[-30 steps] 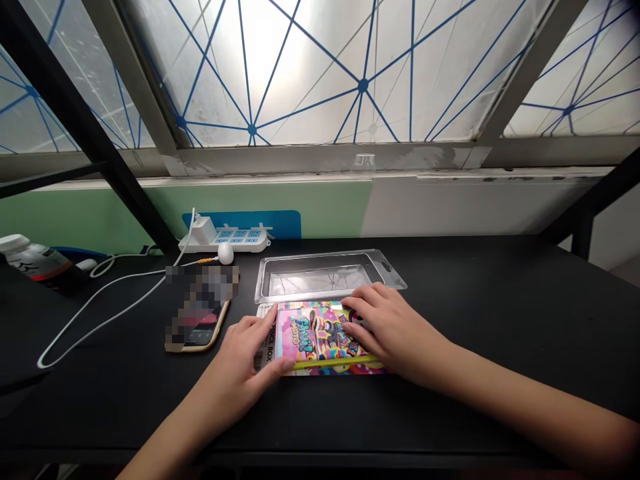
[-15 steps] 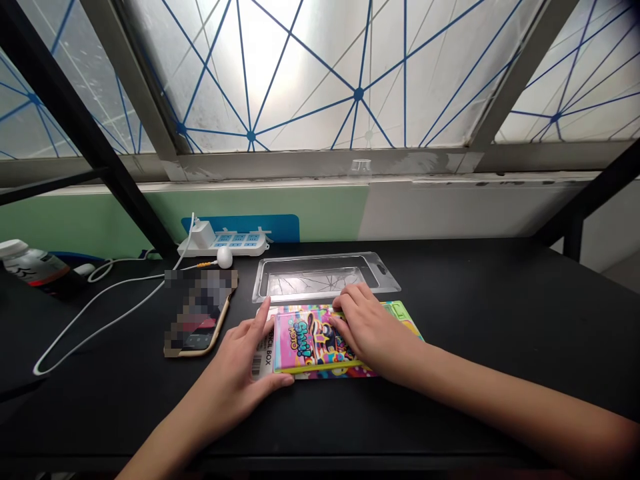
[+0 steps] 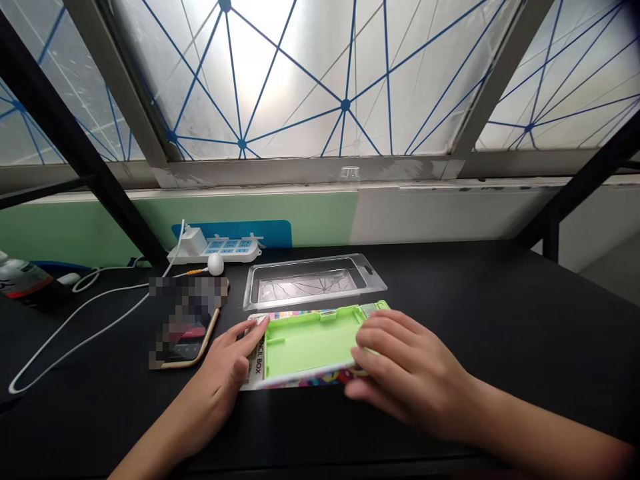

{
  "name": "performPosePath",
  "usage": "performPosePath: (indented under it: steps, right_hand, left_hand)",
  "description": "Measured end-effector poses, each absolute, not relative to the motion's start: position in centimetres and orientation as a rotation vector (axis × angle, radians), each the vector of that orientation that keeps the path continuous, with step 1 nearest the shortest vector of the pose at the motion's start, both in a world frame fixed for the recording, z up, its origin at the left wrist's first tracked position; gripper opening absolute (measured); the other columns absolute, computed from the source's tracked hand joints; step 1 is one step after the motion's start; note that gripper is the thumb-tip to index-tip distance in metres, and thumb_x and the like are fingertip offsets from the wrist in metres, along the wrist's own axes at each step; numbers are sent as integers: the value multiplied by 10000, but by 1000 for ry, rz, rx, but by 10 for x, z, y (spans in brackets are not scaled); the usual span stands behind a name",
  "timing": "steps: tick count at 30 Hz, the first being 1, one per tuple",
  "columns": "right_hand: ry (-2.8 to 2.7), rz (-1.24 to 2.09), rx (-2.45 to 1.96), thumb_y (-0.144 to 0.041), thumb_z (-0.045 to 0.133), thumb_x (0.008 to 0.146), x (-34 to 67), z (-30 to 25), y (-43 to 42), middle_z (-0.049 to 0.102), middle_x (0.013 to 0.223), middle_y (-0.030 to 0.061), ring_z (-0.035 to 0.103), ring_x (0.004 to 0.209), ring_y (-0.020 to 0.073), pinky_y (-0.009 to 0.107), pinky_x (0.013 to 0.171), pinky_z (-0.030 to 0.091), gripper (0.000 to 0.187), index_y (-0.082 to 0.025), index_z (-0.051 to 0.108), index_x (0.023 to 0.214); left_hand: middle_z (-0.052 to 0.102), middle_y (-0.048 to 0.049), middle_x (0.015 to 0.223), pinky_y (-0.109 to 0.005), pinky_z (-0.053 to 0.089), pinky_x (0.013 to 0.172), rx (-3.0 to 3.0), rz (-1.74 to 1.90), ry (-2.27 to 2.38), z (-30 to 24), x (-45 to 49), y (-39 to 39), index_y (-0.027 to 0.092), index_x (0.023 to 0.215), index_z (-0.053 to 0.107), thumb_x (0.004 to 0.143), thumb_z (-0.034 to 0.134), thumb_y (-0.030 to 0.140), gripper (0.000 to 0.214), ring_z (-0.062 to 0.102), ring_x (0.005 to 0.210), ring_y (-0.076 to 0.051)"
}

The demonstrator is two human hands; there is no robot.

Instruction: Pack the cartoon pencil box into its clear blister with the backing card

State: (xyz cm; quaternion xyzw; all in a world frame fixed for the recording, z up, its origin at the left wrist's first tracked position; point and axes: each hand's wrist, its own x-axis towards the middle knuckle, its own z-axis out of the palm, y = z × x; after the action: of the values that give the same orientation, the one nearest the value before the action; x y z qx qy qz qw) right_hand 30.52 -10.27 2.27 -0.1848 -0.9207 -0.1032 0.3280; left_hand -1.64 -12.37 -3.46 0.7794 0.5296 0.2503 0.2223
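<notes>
A pencil box point(image 3: 310, 340) with a bright green inside stands open on its printed backing card point(image 3: 256, 373) on the black table. Its lid point(image 3: 310, 377) tilts toward me and shows only as a thin edge. At the left end, my left hand point(image 3: 220, 373) holds the box and card, with its index finger on the far left corner. Curled over the right end is my right hand point(image 3: 405, 373), its fingers at the end of the lid and its thumb below. It covers that part of the box. Behind the box lies a clear plastic blister shell point(image 3: 313, 283).
To the left lies a phone point(image 3: 193, 333), partly blurred out. A white cable point(image 3: 65, 333) loops past it. A power strip point(image 3: 225, 249) sits against the wall, with a white round-ended plug point(image 3: 215, 264) in front. A bottle point(image 3: 25, 280) lies far left.
The pencil box lid has swung open toward me, baring the green inside. My right hand has moved from the top of the lid to the right end and nearer me.
</notes>
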Motion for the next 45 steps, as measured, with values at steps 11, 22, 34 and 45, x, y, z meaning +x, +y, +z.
performPosePath:
  steps: [11,22,34,45]
  right_hand:
    - [-2642,196,-898,-688,776,729,407,-25,-93,373,1625,188,433,1440,393,511,1107,453,1048,-260,338,1579]
    - [-2065,651,-1204,-446,629,944,401,-31,-85,571,1482,126,557,1345,335,489,1086,498,399,-285,580,1305]
    - [-2164,524,-1165,-435,801,811,395,-29,-89,546,1499,92,543,1358,336,484,1136,466,788,-339,416,1492]
    - [-1924,644,-1047,-489,816,771,365,3,12,625,1393,124,637,1195,338,530,1045,516,734,-253,538,1407]
  left_hand:
    - [393,-73,1632,-536,414,1155,2245,511,1546,-31,-13,-123,342,1610,275,949,594,554,763,384,1479,-361]
    - [432,-21,1613,-531,400,1171,2154,705,1455,-42,-24,-123,379,1571,382,1017,191,665,652,427,1461,-345]
    - [474,-93,1558,-467,437,1158,2475,899,1420,-37,0,-129,335,1579,270,918,670,350,772,462,1436,-307]
    - [595,-109,1382,-552,397,1125,2536,963,1559,29,17,-29,248,1422,532,952,625,508,546,468,1337,-332]
